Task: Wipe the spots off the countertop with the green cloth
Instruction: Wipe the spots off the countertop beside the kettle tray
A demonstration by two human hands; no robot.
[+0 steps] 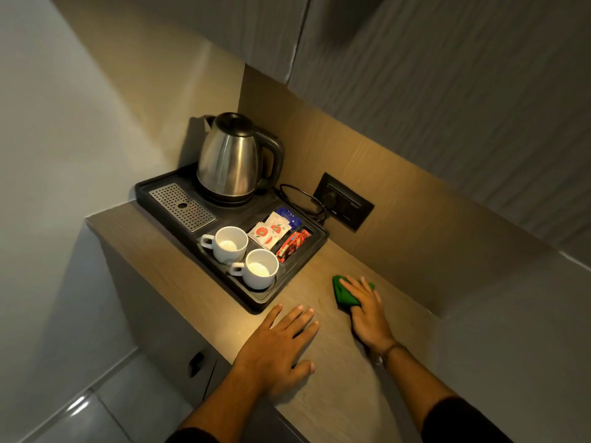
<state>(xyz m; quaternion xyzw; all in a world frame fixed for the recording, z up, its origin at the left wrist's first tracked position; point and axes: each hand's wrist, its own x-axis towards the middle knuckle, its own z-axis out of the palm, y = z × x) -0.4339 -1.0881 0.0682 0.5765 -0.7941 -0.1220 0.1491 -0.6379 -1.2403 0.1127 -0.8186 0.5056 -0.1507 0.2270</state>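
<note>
Wiping step underway, judging by the pose: right hand [367, 310] lies flat on the green cloth [343, 294], pressing it to the countertop [339, 394]. To do it well: keep the palm weight over the cloth, short overlapping strokes, stay on the bare wood between tray and back wall. No spots can be made out in this view, too dim and blurred, so cover the whole lit patch. Watch the tray [256, 302] edge at 9 o'clock of the cloth; a wide stroke could knock the nearer cup [257, 271].

Cloth sits bunched under the right fingers, at about 4 o'clock from the tray, near the back panel, poking out toward 10 o'clock of the hand. Right fingers are extended and slightly spread, not curled around the cloth, just pinning it down. Wrist low, forearm coming in from 5 o'clock.

Left hand [281, 343] lies palm down on the counter, fingers splayed, holding nothing, likely bracing. It is just at 5 o'clock of the tray corner, apart from the cloth. Kettle [232, 161] stands at the tray's far end, well clear.
</note>
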